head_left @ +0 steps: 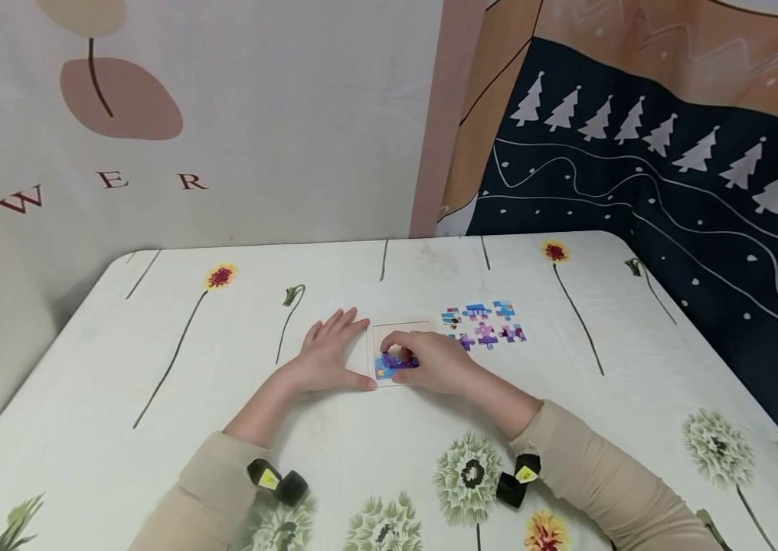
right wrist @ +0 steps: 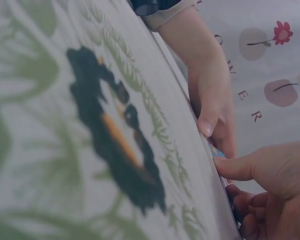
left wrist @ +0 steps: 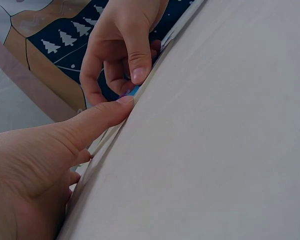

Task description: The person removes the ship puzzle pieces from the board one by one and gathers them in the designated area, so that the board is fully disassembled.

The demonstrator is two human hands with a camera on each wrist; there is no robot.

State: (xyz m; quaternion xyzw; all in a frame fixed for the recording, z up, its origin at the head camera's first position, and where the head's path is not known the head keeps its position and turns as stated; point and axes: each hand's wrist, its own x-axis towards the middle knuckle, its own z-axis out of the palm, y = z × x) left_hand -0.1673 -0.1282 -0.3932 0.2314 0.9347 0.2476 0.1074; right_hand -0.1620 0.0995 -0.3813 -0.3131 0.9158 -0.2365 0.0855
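A: Left hand (head_left: pixel 329 352), condition?
B: Released. Fingers spread, not curled round anything. Thumb tip at the lower-left corner of the tray (head_left: pixel 399 326), index fingertip by the upper-left corner, so the two bracket its left side.
A: Right hand (head_left: pixel 440 363)?
B: Grasping. Thumb and curled forefinger pinch a purple puzzle piece (head_left: pixel 401 363) over the lower part of the tray. Whether the piece is raised or lying flat, cannot tell; the fingers cover much of it.
A: Other contents of the tray?
B: Blue pieces (head_left: pixel 384 371) at its lower-left corner, next to the pinched one. Joins between them too small to read. The upper part shows pale, bare board.
A: Remainder of the set?
B: Loose pieces (head_left: pixel 485 334) in two rows just right of the tray, pink, purple and blue. The right hand partly hides the near end of the lower row.
A: Side views agree?
B: Yes. From the left wrist, the left thumb lies along the tray edge, close to the right hand's fingers; a sliver of blue and purple shows there.
A: Surface?
B: Flower-printed tablecloth (head_left: pixel 341 451), under everything noted.
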